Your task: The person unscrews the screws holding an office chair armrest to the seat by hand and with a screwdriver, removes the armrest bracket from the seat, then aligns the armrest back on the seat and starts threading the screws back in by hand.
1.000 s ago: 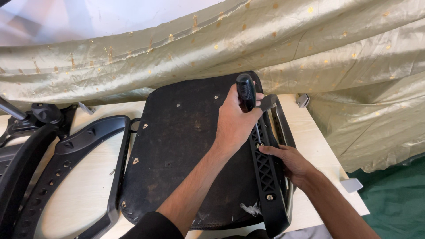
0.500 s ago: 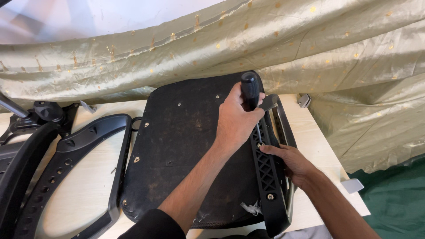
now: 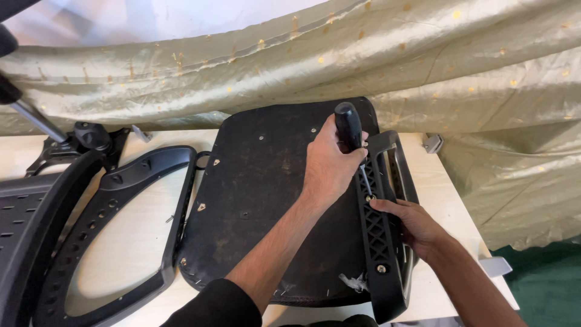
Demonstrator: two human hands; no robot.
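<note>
Black plastic armrest [image 3: 384, 242] lies along the right edge of the upturned seat base [image 3: 266, 200] at frame centre. Right hand [image 3: 414, 224] grips the armrest, while left hand [image 3: 330, 163] is clenched around a black-handled screwdriver [image 3: 350, 130], tip down on its bracket.

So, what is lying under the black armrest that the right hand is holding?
The armrest lies on the right edge of the black seat base, which rests on the pale table. A screw head shows in its near end. The left hand holds a screwdriver. The joint beneath is hidden.
</note>
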